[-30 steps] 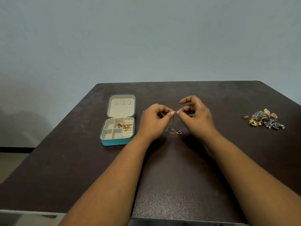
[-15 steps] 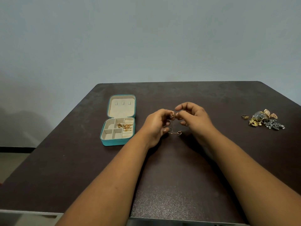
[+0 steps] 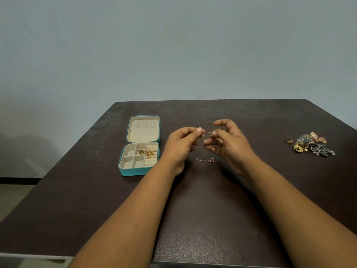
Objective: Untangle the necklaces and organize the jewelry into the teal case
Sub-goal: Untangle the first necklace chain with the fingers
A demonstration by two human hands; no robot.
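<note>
A thin gold necklace chain (image 3: pixel 207 133) is stretched between my two hands above the middle of the dark table. My left hand (image 3: pixel 182 145) pinches one end of it and my right hand (image 3: pixel 228 141) pinches the other. The chain hangs down to a small round pendant (image 3: pixel 212 160) lying on the table below my hands. The teal case (image 3: pixel 139 170) stands open to the left, its cream lid leaning back. Gold jewelry (image 3: pixel 147 152) lies in its middle compartment.
A pile of gold and dark silver jewelry (image 3: pixel 311 145) sits at the table's right side, with a single gold ring (image 3: pixel 288 140) just left of it. The table's front edge runs near my forearms. A grey wall stands behind the table.
My hands have drawn slightly apart and risen a little, so a short length of chain now shows taut between the fingertips. The pendant still lies on the table.
</note>
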